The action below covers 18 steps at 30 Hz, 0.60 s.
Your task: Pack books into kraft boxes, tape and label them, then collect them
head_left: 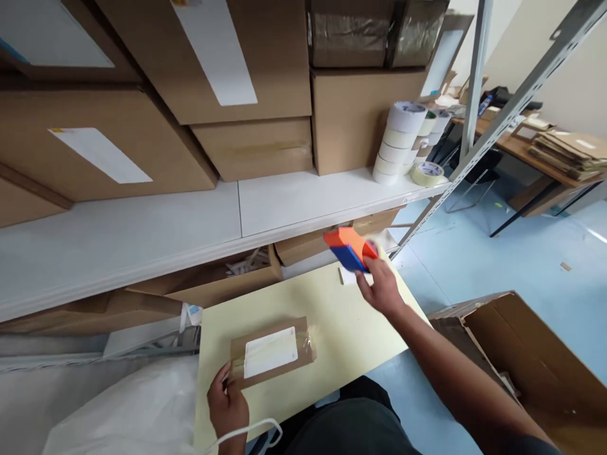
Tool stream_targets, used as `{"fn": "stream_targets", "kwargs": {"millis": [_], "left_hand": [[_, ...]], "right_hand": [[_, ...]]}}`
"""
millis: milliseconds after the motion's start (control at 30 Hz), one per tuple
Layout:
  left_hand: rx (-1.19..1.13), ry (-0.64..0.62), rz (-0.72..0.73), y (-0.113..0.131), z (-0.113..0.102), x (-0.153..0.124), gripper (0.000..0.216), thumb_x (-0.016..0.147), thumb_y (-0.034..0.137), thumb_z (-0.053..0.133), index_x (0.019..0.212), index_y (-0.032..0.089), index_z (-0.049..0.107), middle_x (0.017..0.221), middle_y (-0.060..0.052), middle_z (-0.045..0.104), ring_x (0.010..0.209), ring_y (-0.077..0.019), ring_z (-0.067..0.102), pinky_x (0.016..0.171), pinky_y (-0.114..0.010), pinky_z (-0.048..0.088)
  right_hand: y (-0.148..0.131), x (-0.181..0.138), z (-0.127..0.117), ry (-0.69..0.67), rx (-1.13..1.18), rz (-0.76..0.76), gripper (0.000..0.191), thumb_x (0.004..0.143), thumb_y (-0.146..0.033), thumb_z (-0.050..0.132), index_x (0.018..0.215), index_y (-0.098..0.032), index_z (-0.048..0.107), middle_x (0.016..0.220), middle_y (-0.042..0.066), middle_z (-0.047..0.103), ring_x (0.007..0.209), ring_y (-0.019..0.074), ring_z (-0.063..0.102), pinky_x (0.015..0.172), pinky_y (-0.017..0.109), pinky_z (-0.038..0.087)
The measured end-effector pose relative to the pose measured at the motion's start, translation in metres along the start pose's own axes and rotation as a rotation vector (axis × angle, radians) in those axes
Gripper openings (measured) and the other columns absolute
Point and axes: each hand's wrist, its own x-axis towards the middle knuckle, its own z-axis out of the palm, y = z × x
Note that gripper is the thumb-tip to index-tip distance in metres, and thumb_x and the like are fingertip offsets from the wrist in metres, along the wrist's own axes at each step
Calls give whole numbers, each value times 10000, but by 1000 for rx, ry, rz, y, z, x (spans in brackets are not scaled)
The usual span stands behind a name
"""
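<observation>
A small flat cardboard package [303, 363] with a white label and clear tape lies on the cream tabletop [351, 328]. My left hand [227, 401] grips its left end, fingers at the far corner and thumb by the near side. Out over the table's far right part, my right hand [383, 287] is closed around an orange and blue tape dispenser [348, 248], lifted off the surface. Partly hidden behind the dispenser and hand are a roll of tape [374, 245] and a small white item [348, 277].
A grey shelf [190, 212] beyond the table carries large cardboard boxes [251, 57] and stacked tape rolls [398, 142]. Open cartons [227, 284] sit beneath it. On the right stands a big open carton [535, 366]; white plastic sheeting [128, 411] lies left. A white cable [251, 426] crosses my left wrist.
</observation>
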Motion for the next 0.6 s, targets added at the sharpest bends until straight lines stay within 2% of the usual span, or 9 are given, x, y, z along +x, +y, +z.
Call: {"fn": "stream_targets", "kwargs": {"millis": [100,200,267,333,433,500,600], "left_hand": [[2,-56,9,-1,-3,4,438,884,439,394,1236,254,579,1281,-95,651,1218,-293,626,1116,-453,479],[9,-130,44,-3,-6,11,432,869,438,403,1216,240,569,1258,-108,657,1168,-294,648,1083,-462,502],[13,-176,65,-6,-8,14,439,864,432,421,1230,233,560,1266,-117,656,1152,-296,656,1048,-468,523],[8,-213,73,-8,-11,14,456,862,438,441,1252,231,558,1272,-124,657,1139,-296,665,1007,-464,546],[-17,-233,62,-3,-17,12,483,862,479,455,1252,221,575,1254,-131,675,1115,-300,680,996,-472,551],[-33,-233,46,4,-19,12,501,864,521,465,1240,215,589,1249,-134,686,1118,-303,682,1004,-477,547],[-56,-232,9,12,-18,13,522,873,561,472,1240,208,586,1264,-139,688,1135,-298,680,994,-457,554]], "right_hand": [[-11,96,-19,20,-62,-98,364,1029,-367,421,1284,-159,577,1066,156,675,988,303,608,903,438,503],[-24,177,-15,-122,-128,-149,381,1023,-330,417,1296,-122,583,1099,173,689,1019,323,597,941,448,476],[-32,212,-2,-236,-180,-148,351,1008,-280,434,1261,-111,609,1116,181,699,1040,331,600,947,445,470],[-37,230,12,-342,-242,-119,334,990,-243,464,1249,-108,625,1156,187,697,1074,339,599,945,442,471],[-38,237,30,-431,-307,-84,386,985,-221,479,1337,-104,589,1243,195,670,1157,339,579,972,444,465],[-36,236,35,-426,-316,-97,419,989,-214,479,1381,-91,556,1273,204,656,1205,334,557,1010,452,452],[-35,226,33,-325,-267,-210,453,980,-203,492,1410,-66,534,1351,225,611,1269,339,515,1086,487,413]]}}
